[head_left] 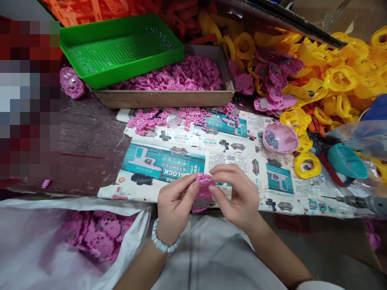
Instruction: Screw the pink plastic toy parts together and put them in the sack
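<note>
Between my two hands is a pink plastic part with a greyish patch on its lower face, held over the front edge of the table. My left hand, with a beaded bracelet at the wrist, is closed on its left side, thumb and fingertips at the upper end. Thumb and forefinger of my right hand pinch the same upper end from the right. Small details under the fingertips are hidden. Just beyond lie loose small pink pieces on the printed cardboard sheet.
A wooden tray of pink pieces stands behind, with a green perforated tray tilted on it. Right are a pink bowl of small metal bits, yellow parts, a teal bowl and a screwdriver. A white sack holds pink parts.
</note>
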